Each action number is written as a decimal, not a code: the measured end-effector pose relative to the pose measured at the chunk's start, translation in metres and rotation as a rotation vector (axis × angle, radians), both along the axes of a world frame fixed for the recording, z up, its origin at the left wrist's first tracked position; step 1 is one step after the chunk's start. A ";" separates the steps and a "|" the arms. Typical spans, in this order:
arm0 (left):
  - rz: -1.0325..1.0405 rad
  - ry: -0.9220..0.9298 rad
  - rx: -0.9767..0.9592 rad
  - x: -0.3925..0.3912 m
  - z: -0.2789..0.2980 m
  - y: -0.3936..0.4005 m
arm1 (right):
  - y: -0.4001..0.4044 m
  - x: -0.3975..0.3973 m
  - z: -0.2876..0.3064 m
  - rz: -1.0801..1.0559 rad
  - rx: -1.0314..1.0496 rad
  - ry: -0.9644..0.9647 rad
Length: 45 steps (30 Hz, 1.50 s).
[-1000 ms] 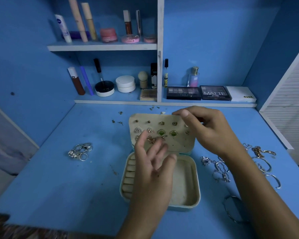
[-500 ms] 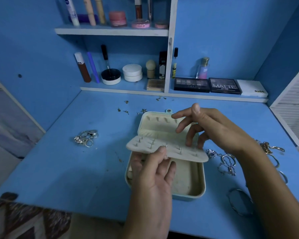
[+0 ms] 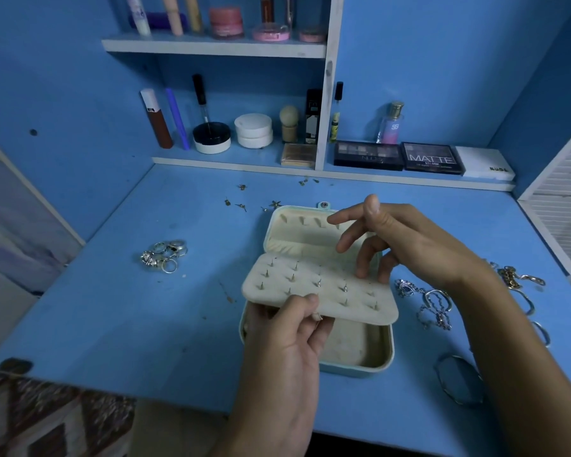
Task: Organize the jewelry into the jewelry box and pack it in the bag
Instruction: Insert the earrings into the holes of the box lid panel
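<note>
The pale green jewelry box [image 3: 373, 364] lies open at the middle of the blue table. Its cream earring panel [image 3: 323, 291] is folded down over the tray, and the earring posts stick up from its back. My left hand [image 3: 287, 344] pinches the panel's near edge. My right hand [image 3: 399, 242] hovers over the panel's far right corner, fingers spread and pointing down, fingertips close to or touching it. A heap of rings [image 3: 164, 255] lies left of the box. Bracelets and chains [image 3: 435, 305] lie to the right. Loose earrings [image 3: 243, 206] are scattered behind the box.
A bangle [image 3: 459, 380] lies near the table's front right edge. More gold chains [image 3: 518, 280] sit at the far right. Shelves behind hold cosmetics and eyeshadow palettes [image 3: 399, 156]. A white slatted panel [image 3: 564, 206] borders the right side. A patterned fabric [image 3: 47, 413] shows below the front edge.
The earring panel has swung from upright against the lid down over the tray, its back now up. My left hand took hold of its near edge; my right hand let go and hovers.
</note>
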<state>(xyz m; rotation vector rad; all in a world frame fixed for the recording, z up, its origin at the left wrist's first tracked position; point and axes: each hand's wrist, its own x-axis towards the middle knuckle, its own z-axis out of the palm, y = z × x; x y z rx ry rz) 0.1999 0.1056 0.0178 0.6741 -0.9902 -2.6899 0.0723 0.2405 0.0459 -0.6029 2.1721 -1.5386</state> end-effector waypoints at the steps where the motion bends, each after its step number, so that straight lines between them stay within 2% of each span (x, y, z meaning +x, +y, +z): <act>1: -0.006 -0.002 -0.007 0.000 0.000 -0.001 | 0.000 0.000 -0.001 -0.001 0.001 0.002; 9: -0.057 -0.050 -0.005 0.000 0.003 -0.002 | -0.002 -0.002 -0.004 -0.030 0.004 0.023; 15: -0.065 -0.006 0.010 -0.001 0.000 -0.006 | -0.011 -0.015 -0.009 -0.136 0.069 0.119; 20: -0.056 -0.006 0.016 -0.003 -0.003 -0.008 | -0.020 -0.037 -0.016 -0.225 0.255 0.295; 24: -0.069 -0.004 -0.010 -0.003 -0.005 -0.009 | -0.027 -0.059 -0.024 -0.269 0.336 0.357; 29: -0.070 -0.001 -0.006 -0.003 -0.007 -0.009 | -0.042 -0.096 -0.037 -0.376 0.421 0.531; 32: -0.067 -0.004 -0.008 -0.004 -0.009 -0.009 | -0.053 -0.120 -0.042 -0.368 0.478 0.583; 36: -0.094 0.010 -0.004 -0.003 -0.011 -0.011 | -0.064 -0.147 -0.049 -0.308 0.591 0.592; 45: -0.122 0.021 -0.005 -0.003 -0.017 -0.011 | -0.082 -0.158 -0.050 -0.405 0.675 0.546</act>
